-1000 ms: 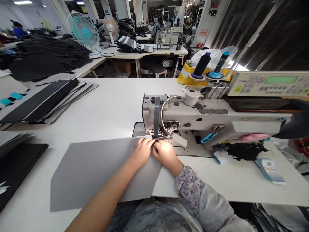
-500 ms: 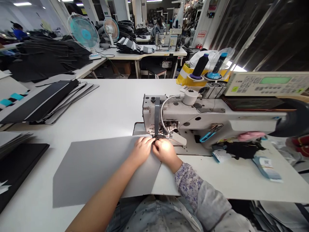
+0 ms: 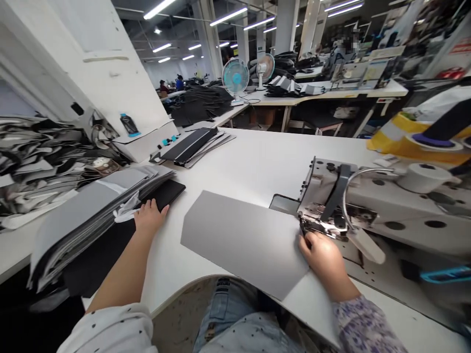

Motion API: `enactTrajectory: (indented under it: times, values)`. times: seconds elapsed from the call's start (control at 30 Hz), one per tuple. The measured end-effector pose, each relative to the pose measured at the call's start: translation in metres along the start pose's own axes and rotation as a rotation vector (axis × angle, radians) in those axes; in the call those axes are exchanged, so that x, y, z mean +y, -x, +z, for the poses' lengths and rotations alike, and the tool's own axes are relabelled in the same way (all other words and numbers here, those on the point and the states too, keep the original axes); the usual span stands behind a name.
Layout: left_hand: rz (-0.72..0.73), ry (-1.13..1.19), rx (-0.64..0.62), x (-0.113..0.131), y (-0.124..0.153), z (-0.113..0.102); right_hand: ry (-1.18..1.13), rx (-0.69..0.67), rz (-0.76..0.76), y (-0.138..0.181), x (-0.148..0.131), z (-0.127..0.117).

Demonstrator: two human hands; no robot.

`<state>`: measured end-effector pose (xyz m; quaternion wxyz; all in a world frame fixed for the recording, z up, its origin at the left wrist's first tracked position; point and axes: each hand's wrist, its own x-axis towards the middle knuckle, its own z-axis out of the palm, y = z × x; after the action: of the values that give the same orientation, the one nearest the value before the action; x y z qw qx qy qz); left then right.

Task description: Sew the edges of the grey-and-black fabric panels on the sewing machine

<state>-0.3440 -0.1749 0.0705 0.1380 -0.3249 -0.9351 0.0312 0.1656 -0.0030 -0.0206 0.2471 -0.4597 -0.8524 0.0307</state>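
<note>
A grey sheet (image 3: 243,235) lies flat on the white table (image 3: 253,166), its right corner under the foot of the sewing machine (image 3: 371,206). My right hand (image 3: 322,257) rests closed on that corner beside the needle, pinching the sheet's edge. My left hand (image 3: 149,215) is out to the left, fingers down on a black panel (image 3: 162,193) at the foot of a slanting stack of grey and black sheets (image 3: 91,215). Whether it grips the panel is not visible.
More black and grey panels (image 3: 195,144) lie farther back on the table. A heap of black and white cut pieces (image 3: 40,157) fills the left. Two fans (image 3: 235,78) stand on a far table. Thread cones and a yellow bag (image 3: 434,132) sit behind the machine.
My head has turned left. My left hand has left the grey sheet by the needle and reached out to the stack on the left. My right hand stays at the machine's foot.
</note>
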Motion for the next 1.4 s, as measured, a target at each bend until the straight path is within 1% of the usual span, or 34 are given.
enactTrajectory:
  times: [0.07, 0.13, 0.27, 0.3, 0.33, 0.37, 0.43, 0.5, 0.57, 0.63, 0.67, 0.73, 0.77, 0.8, 0.87, 0.93, 0.97, 1.13, 1.2, 1.3, 1.4]
  values:
    - [0.069, -0.041, -0.069, -0.019, 0.000, -0.002, -0.002, 0.001, -0.006, 0.002, 0.000, 0.001]
    - [0.106, -0.056, -0.131, -0.024, -0.002, -0.008, 0.001, 0.004, -0.003, 0.003, 0.000, 0.000]
    - [0.042, -0.018, -0.369, -0.026, -0.020, -0.030, -0.013, 0.004, 0.009, 0.003, -0.002, -0.002]
    - [0.032, -0.013, -0.406, -0.028, -0.024, -0.036, -0.017, 0.005, 0.010, 0.003, -0.002, -0.003]
    - [0.034, -0.018, -0.400, -0.029, -0.026, -0.042, -0.019, 0.005, 0.010, 0.002, -0.003, -0.003]
    - [0.047, -0.030, -0.351, -0.030, -0.026, -0.047, -0.020, 0.004, 0.010, 0.002, -0.003, -0.004]
    - [0.077, -0.063, -0.179, -0.028, -0.019, -0.055, -0.024, -0.006, 0.014, 0.000, -0.003, -0.004]
    - [0.118, -0.081, 0.033, -0.016, -0.003, -0.059, -0.034, -0.016, 0.018, -0.001, -0.003, -0.004]
    - [0.241, -0.039, 0.204, 0.007, 0.021, -0.056, -0.046, -0.019, 0.022, -0.003, -0.003, -0.005]
    - [0.489, 0.057, 0.336, 0.041, 0.050, -0.047, -0.047, -0.015, 0.028, -0.004, -0.004, -0.006]
    - [0.637, 0.111, 0.362, 0.061, 0.066, -0.041, -0.043, -0.012, 0.034, -0.005, -0.004, -0.007]
    - [0.936, 0.197, 0.338, 0.101, 0.096, -0.027, -0.031, -0.011, 0.049, -0.008, -0.005, -0.009]
    - [1.062, 0.223, 0.314, 0.120, 0.109, -0.021, -0.019, -0.013, 0.058, -0.009, -0.005, -0.010]
    - [1.169, 0.242, 0.287, 0.138, 0.120, -0.016, -0.002, -0.019, 0.066, -0.010, -0.006, -0.012]
    - [1.309, 0.265, 0.236, 0.170, 0.135, -0.012, 0.049, -0.042, 0.068, -0.014, -0.007, -0.014]
    - [1.375, 0.280, 0.182, 0.198, 0.145, -0.014, 0.122, -0.072, 0.039, -0.017, -0.009, -0.017]
    - [1.383, 0.284, 0.157, 0.211, 0.149, -0.016, 0.158, -0.093, 0.008, -0.019, -0.010, -0.019]
    - [1.289, 0.309, 0.074, 0.277, 0.178, -0.028, 0.294, -0.208, -0.183, -0.024, -0.015, -0.025]
    - [1.257, 0.333, 0.040, 0.296, 0.189, -0.029, 0.349, -0.244, -0.222, -0.025, -0.015, -0.026]
    - [1.228, 0.385, -0.023, 0.309, 0.197, -0.029, 0.381, -0.288, -0.255, -0.027, -0.012, -0.028]
    - [1.251, 0.462, -0.132, 0.309, 0.193, -0.032, 0.312, -0.237, -0.193, -0.024, -0.014, -0.033]
